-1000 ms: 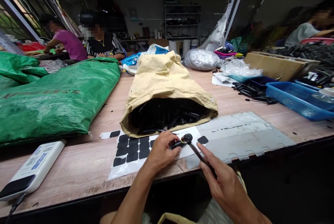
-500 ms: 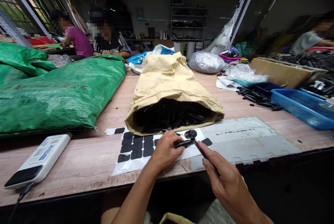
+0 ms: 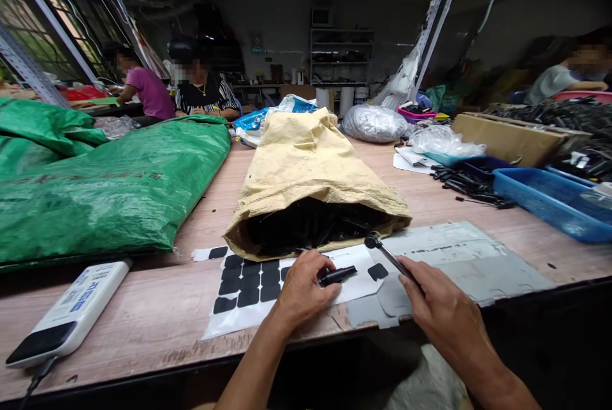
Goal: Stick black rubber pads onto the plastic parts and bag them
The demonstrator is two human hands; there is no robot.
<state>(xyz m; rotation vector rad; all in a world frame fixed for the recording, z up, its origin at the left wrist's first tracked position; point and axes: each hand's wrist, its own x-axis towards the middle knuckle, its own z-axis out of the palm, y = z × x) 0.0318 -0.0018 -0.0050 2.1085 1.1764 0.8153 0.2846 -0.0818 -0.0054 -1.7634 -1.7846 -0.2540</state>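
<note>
My left hand (image 3: pixel 308 282) rests over a white sheet (image 3: pixel 356 282) with its fingers closed round a short black tube-shaped piece (image 3: pixel 340 275). The piece points to the right, its free end in view. In my right hand (image 3: pixel 437 298) is a thin metal rod with a round black head (image 3: pixel 371 241), gripped along its shaft and tilted up to the left. That head is apart from the black piece. Black rounded-square stickers (image 3: pixel 248 285) sit in rows on the sheet, partly behind my left hand. Just beyond lies a tan woven sack (image 3: pixel 306 161), its mouth towards me, with black parts (image 3: pixel 306 225) inside.
A grey board (image 3: pixel 459 263) lies at right. Farther right are a blue tray (image 3: pixel 549 199) and loose black parts (image 3: pixel 471 187). A green sack (image 3: pixel 115 187) and a white power bank (image 3: pixel 71 311) with a cable occupy the left. Several people sit farther back.
My right hand has moved right with the rod, drawing its round head away from the black piece. My left hand keeps hold of that piece. The view has tilted up slightly.
</note>
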